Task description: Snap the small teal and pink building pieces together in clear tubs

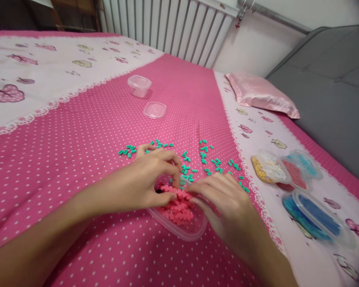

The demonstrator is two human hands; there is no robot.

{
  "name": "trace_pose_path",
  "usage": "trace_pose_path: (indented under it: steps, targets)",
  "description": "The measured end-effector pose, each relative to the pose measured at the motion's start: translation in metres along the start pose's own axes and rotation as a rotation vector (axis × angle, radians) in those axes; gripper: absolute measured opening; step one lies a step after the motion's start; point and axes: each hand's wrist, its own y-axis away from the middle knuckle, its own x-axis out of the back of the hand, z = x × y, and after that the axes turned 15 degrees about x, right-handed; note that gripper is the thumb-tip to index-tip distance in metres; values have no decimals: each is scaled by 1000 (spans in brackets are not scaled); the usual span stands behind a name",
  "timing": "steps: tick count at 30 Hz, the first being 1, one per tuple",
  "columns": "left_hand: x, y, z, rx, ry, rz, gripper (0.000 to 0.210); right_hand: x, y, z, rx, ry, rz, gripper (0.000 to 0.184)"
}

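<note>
A clear plastic container (187, 236) lies on the pink polka-dot bedspread in front of me, holding a heap of small pink-red toy pieces (179, 211). My left hand (155, 171) reaches over its left side, thumb and fingers curled close together at the top of the heap. From the right, my right hand (227, 199) has its thumb and index finger drawn together at the heap's edge. Whatever is between either hand's fingertips is too small or hidden to name. Small green pieces (203, 153) lie scattered beyond both hands, with some close to the container's far side.
Farther off on the bedspread are a clear tub (139, 85) and a separate clear lid (154, 110). At right stand containers of yellow pieces (259, 169), red pieces (296, 173) and blue pieces (305, 215). A pink pillow (261, 93) rests by the grey headboard (326, 75); a radiator (167, 28) is behind.
</note>
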Motion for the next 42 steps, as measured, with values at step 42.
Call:
trace_pose_path:
  steps: [42]
  targets:
    - [-11, -3, -15, -122, -130, 74, 12, 26, 23, 67, -526, -66, 177, 22]
